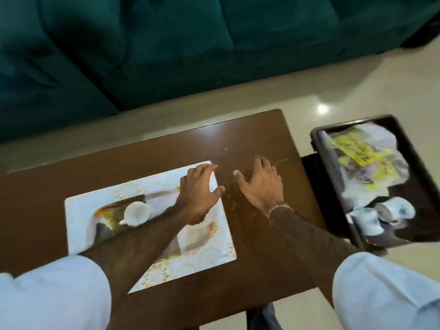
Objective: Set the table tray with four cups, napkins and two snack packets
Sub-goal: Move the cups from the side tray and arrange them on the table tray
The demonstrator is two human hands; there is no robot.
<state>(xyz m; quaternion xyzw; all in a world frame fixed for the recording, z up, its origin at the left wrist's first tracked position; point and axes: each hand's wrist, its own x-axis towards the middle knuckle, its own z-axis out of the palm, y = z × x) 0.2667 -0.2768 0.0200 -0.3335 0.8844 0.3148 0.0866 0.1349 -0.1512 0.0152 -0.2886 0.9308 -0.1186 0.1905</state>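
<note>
The head view looks down on a dark wooden table (147, 163) with a green sofa (166, 44) beyond its far edge and pale floor tiles (333, 86) around it. A white placemat with a gold pattern (214, 246) lies on the left half of the table, skewed so that its far right corner points toward the table's middle. One white cup (136, 213) lies tipped on its side on the mat, near the mat's left part, its mouth turned toward the camera and its handle at the lower left.

The left hand (198, 191) is over the far right corner of the mat, palm down, its fingers spread and holding nothing; the picture does not show whether it touches the mat. The right hand (260, 184) is over the bare wood just right of the mat's edge, also palm down with its fingers splayed and empty. The thumbs of the two hands are near each other but apart. Both forearms come up from light rolled sleeves at the near edge.

A dark tray (323, 172) sits to the right, off the table's right edge, at a lower level. A crumpled white and yellow packet (364, 156) fills the tray's far part, blurred. Two white cups with blue marks lie at the tray's near end: one (365, 220) near the left rim, the other (395, 209) just beside it, tipped over.
</note>
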